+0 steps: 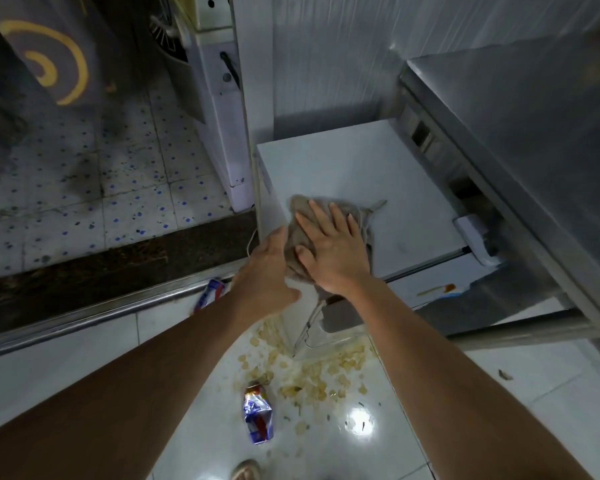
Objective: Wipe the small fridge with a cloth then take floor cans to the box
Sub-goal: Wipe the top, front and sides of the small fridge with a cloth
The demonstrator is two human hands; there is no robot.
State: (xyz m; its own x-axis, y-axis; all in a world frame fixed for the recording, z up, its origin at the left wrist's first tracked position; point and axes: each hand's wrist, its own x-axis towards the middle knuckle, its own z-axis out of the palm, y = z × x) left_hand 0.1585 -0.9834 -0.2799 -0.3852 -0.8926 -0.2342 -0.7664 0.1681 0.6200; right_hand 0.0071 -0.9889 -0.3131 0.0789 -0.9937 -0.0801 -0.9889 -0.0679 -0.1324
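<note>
On fridge [357, 168] top: right hand [329, 251] flat on cloth [302, 233].
Fingers straight, gripping nothing; left hand [264, 278] unclear. Cloth looks limp; press it flat.

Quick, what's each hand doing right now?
Left hand: open, at the fridge edge, holding nothing.
Right hand: open, flat on the cloth.

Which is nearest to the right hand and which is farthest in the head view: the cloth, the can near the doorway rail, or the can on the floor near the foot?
1. Cloth, under the right hand on the fridge top.
2. Can by the rail, to its left, lower.
3. Can near the foot, far below on the floor.
</note>
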